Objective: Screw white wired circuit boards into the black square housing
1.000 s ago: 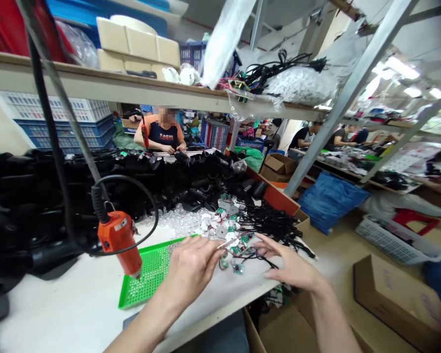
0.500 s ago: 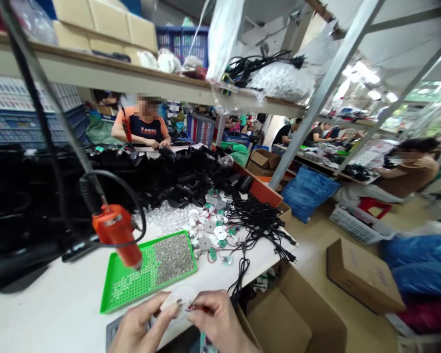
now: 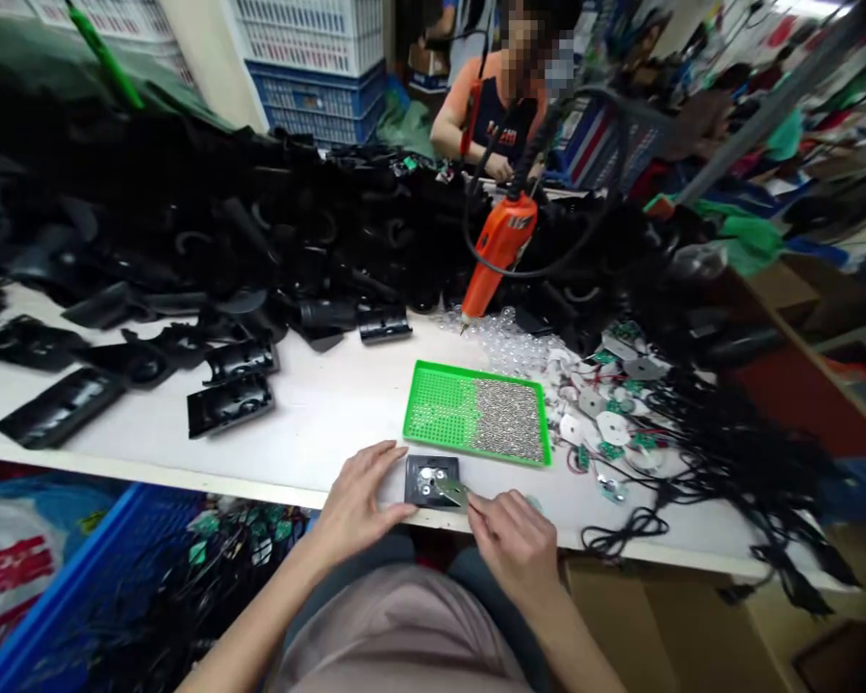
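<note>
— Dark square fixture (image 3: 431,480) at the surface (image 3: 318,404) near edge: which hand steadies it?

— Left hand (image 3: 357,500), fingers spread flat at its nine o'clock side. Right hand (image 3: 512,539) comes in from four o'clock, fingers pinching a small green circuit board (image 3: 453,492) over the fixture.

— And beyond?

— Green tray (image 3: 476,414) at twelve o'clock, orange screwdriver (image 3: 495,255) hanging above it.

- pretty even light from overhead, counter (image 3: 318,404) bright, only soft shadows
- pile of black parts (image 3: 209,212) swallows detail
- edges bend and smear, background soft
</note>
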The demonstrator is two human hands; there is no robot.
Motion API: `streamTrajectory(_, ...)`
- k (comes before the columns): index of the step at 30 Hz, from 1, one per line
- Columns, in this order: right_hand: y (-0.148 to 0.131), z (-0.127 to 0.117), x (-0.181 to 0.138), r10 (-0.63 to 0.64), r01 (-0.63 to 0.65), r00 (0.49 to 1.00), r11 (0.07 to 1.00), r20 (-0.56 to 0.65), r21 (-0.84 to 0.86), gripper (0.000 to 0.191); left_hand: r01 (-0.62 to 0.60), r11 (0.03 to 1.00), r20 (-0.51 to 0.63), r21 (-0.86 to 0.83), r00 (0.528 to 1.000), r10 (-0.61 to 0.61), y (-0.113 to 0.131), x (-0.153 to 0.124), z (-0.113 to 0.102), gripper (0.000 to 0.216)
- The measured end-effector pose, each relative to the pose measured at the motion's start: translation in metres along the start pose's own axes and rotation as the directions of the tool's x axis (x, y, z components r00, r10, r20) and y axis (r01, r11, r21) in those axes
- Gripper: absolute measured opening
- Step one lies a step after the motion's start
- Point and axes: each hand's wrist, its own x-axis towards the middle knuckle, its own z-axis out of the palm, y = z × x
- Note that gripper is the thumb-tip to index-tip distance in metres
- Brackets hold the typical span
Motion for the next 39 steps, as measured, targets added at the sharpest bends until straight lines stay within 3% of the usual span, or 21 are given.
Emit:
streamTrajectory(3,-0.008,0.022,0.003,-0.104,0.120,0.992,0.963,0.076,-0.240,0.011,-0.061,0.998,0.064,-0.020,0.996,0.063,-0.001,0.007,0.016,0.079)
streamTrajectory(8,-0.019,0.040,0.000,-0.131,0.169,0.984,0.909,0.124,-0.381,0.011,-0.017,0.998,0.063,-0.059,0.998,0.020,0.004,0.013,0.027,0.065)
streamTrajectory(15,-0.019,0.037,-0.007,-0.158,0.202,0.976,0.910,0.148,-0.362,0.018,-0.046,0.995,0.040,-0.092,0.998,0.050,-0.001,0.011,0.028,0.066)
streamTrajectory(21,-0.027,0.041,-0.007,-0.083,0.148,0.981,0.907,0.177,-0.395,0.016,-0.051,0.992,0.040,-0.111,0.998,0.056,-0.002,0.011,0.028,0.066)
streamTrajectory(29,-0.027,0.041,-0.010,0.026,0.120,0.939,0.910,0.342,-0.397,0.025,-0.028,0.988,0.123,-0.150,0.991,0.047,-0.005,0.013,0.019,0.066)
streamTrajectory(33,-0.034,0.047,-0.015,0.100,0.058,0.941,0.892,0.322,-0.448,0.026,-0.012,0.984,0.171,-0.175,0.984,0.043,-0.005,0.012,0.014,0.055)
streamTrajectory(39,-0.036,0.050,-0.014,0.092,0.019,0.953,0.933,0.288,-0.360,0.025,0.134,0.986,0.064,-0.100,0.990,-0.128,0.005,0.016,0.029,0.037)
